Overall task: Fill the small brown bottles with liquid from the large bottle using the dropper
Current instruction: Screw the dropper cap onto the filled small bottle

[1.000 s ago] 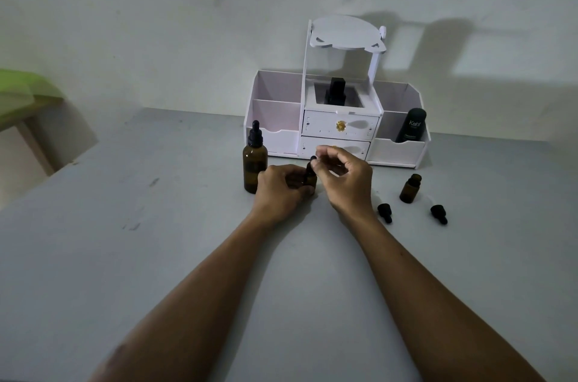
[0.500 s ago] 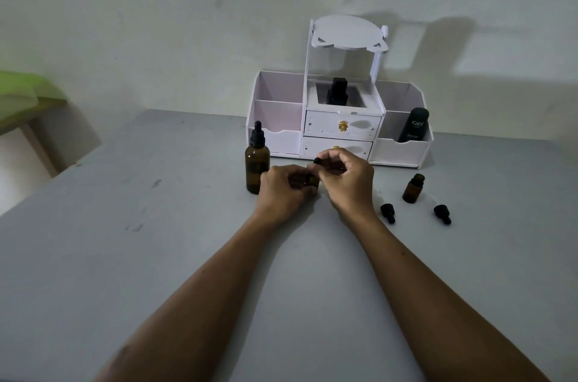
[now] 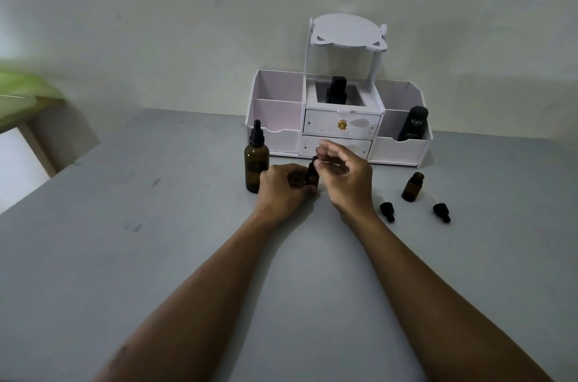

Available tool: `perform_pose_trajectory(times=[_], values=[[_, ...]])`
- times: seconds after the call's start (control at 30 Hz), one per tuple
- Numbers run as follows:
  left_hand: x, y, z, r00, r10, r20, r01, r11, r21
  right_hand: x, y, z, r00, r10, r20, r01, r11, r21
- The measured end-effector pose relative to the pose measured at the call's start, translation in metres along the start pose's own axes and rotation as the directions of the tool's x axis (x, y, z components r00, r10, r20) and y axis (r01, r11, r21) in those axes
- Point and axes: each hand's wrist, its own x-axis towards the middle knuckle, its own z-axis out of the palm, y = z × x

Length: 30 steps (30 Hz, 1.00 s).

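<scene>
Two hands meet over one small brown bottle (image 3: 312,183), and the move ahead turns on how its dropper cap (image 3: 313,166) stands to your right fingertips (image 3: 318,162). The bottle stands upright on the grey table (image 3: 125,256), its long axis vertical, with the black cap rising straight out of the top; your right hand (image 3: 345,179) is just right of and slightly above it, thumb and forefinger drawn together at the cap's bulb while the other fingers are loosely curled and blurred. Whether they truly pinch the cap or only touch it, you cannot tell here. Your left hand (image 3: 283,186) is wrapped around the bottle's body, fingers closed on it, hiding most of the glass. So the right hand is nearer to the cap and the left steadies below; any twist or lift looks best made straight along that upright axis. What shows of the bottle is dark amber and narrow. The large bottle (image 3: 256,164), also amber with a black dropper top, stands just left of your left hand. A second small bottle (image 3: 413,187) stands uncapped well to the right, with two loose dropper caps (image 3: 387,212) lying in front of it.
</scene>
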Motion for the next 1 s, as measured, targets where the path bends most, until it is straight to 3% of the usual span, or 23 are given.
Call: perform_pose_trajectory(times=[0.13, 0.63, 0.73, 0.8, 0.9, 1.0], values=[[0.0, -0.001, 0.0, 1.0, 0.009, -0.005, -0.009, 1.0, -0.002, 0.0, 0.0, 0.001, 1.0, 0.0, 0.017, 0.001, 0.998, -0.07], [-0.004, -0.002, 0.0, 0.998, 0.003, -0.057, -0.004, 1.0, -0.012, -0.003, 0.001, 0.0, 0.999, -0.035, 0.009, 0.035, 0.998, -0.049], [-0.012, 0.0, -0.009, 0.989, 0.044, -0.14, -0.043, 0.999, 0.008, -0.005, -0.007, -0.001, 0.993, -0.115, -0.019, 0.114, 0.993, -0.038], [-0.019, 0.004, -0.02, 0.96, 0.146, -0.24, -0.145, 0.989, 0.018, -0.004, -0.014, -0.001, 0.978, -0.198, -0.07, 0.194, 0.979, -0.057], [-0.023, 0.012, -0.044, 0.843, 0.243, -0.479, -0.274, 0.962, 0.006, -0.002, -0.028, 0.003, 0.944, -0.305, -0.129, 0.3, 0.952, -0.056], [-0.017, 0.007, -0.063, 0.752, 0.157, -0.641, -0.243, 0.969, -0.047, 0.0, -0.041, 0.016, 0.934, -0.335, -0.122, 0.336, 0.942, -0.015]])
